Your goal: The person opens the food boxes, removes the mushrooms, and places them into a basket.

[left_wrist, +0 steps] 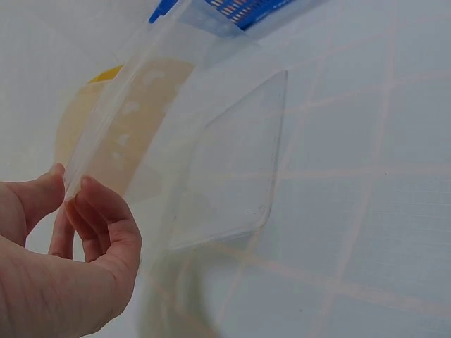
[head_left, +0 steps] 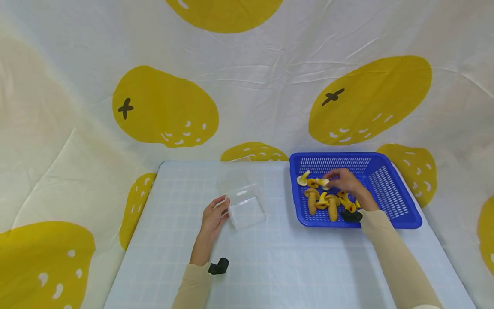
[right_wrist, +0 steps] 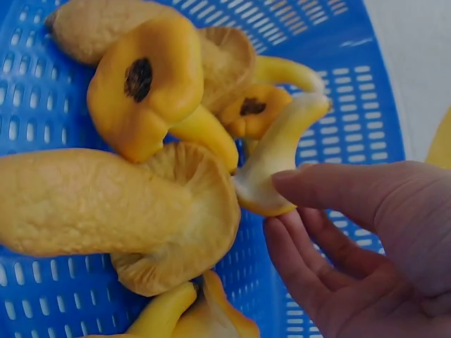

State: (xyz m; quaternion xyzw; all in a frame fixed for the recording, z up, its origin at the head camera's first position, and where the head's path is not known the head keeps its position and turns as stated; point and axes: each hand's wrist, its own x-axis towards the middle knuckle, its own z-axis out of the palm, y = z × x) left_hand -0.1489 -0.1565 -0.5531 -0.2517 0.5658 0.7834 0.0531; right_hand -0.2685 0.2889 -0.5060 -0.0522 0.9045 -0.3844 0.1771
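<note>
My left hand [head_left: 214, 216] pinches the left edge of a clear plastic box [head_left: 248, 213] between thumb and fingers. The box sits on the table with its transparent lid [head_left: 234, 174] raised at the back. Over to the right, my right hand [head_left: 347, 182] reaches into a blue basket [head_left: 409, 224]. There it pinches the cap end of a small yellow-and-white mushroom [right_wrist: 282, 151], thumb on top and fingers beneath. Beside that hand lie several more mushrooms, among them a large tan one [right_wrist: 77, 201] and a yellow one with a dark centre [right_wrist: 144, 88].
A pale checked cloth [head_left: 285, 266] covers the table. Behind it hangs a white curtain [head_left: 251, 111] printed with yellow fruit. The basket stands at the table's back right, its perforated walls rising around the mushrooms. A black strap-on device [head_left: 219, 267] sits at my left wrist.
</note>
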